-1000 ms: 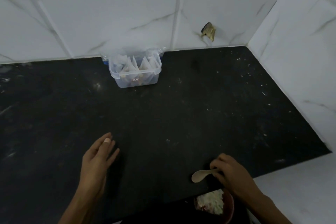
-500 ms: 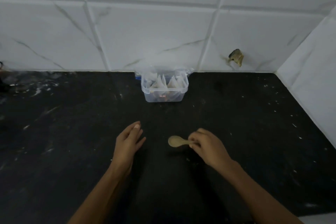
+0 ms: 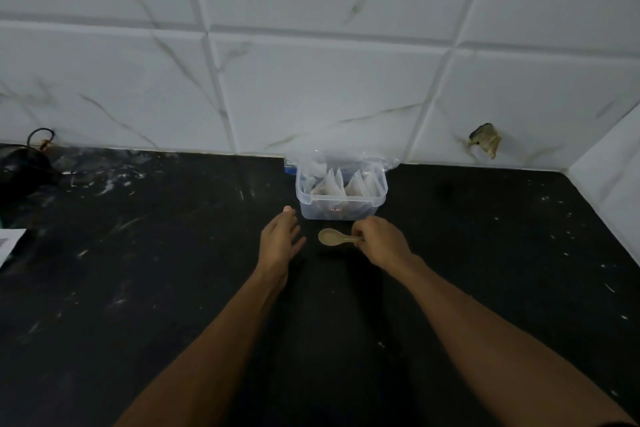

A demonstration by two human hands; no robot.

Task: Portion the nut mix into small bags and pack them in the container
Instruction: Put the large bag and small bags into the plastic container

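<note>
Both arms stretched out over the dark countertop (image 3: pixel 138 288), reaching toward the clear container (image 3: pixel 341 198) parked against the tiled wall (image 3: pixel 311 87). Right hand (image 3: pixel 381 243) pinching the handle of a small pale spoon (image 3: pixel 333 237), bowl pointing left and looking empty, held low just in front of the container, probably to be set down now that scooping seems over. Left hand (image 3: pixel 278 241) holding nothing, fingers straight and relaxed, hovering just beside the container's near-left corner, likely ready to steady or pull it. Small bags (image 3: pixel 341 184) already standing upright inside, packed side by side, tops poking above the rim. No lid on yet. No nut mix in view. Black rounded object (image 3: pixel 20 170) sitting far left, unclear what.
</note>
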